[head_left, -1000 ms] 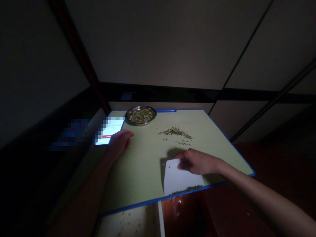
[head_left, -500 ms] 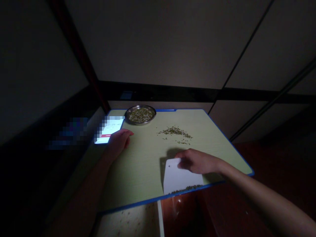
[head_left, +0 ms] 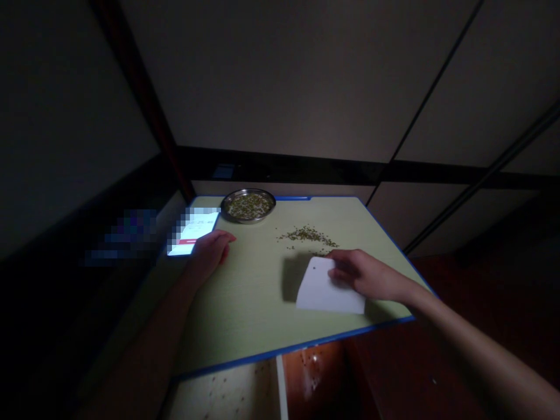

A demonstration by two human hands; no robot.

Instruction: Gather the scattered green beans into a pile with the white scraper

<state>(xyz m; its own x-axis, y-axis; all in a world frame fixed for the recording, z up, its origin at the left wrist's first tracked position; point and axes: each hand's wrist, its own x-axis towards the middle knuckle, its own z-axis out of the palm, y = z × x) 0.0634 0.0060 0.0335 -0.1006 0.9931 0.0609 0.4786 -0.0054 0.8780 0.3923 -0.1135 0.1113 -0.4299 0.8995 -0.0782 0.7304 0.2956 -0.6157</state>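
Observation:
My right hand (head_left: 363, 274) is closed on a white plastic scraper (head_left: 330, 294) with a small hole in one corner. The scraper is tilted and casts a shadow on the table, its straight edge toward me. Just beyond it lies a loose scatter of small green beans (head_left: 308, 234), like mung beans. My left hand (head_left: 212, 251) rests with curled fingers by the lit phone (head_left: 199, 224), overlapping its lower right corner. Nothing shows in those fingers. A round steel dish (head_left: 248, 220) at the far left of the table holds a layer of green and white grains.
The pale green table (head_left: 249, 303) has a blue edge trim. Below its front edge are an off-white compartment (head_left: 227, 391) with dark specks and a glossy reddish-brown one (head_left: 310, 379), split by a white divider (head_left: 282, 388). Cabinet panels (head_left: 280, 87) stand behind.
The scraper has moved up and away from the front edge, in my right hand. The row of beans at that edge is gone; specks now show in the compartments below. My left hand stays put.

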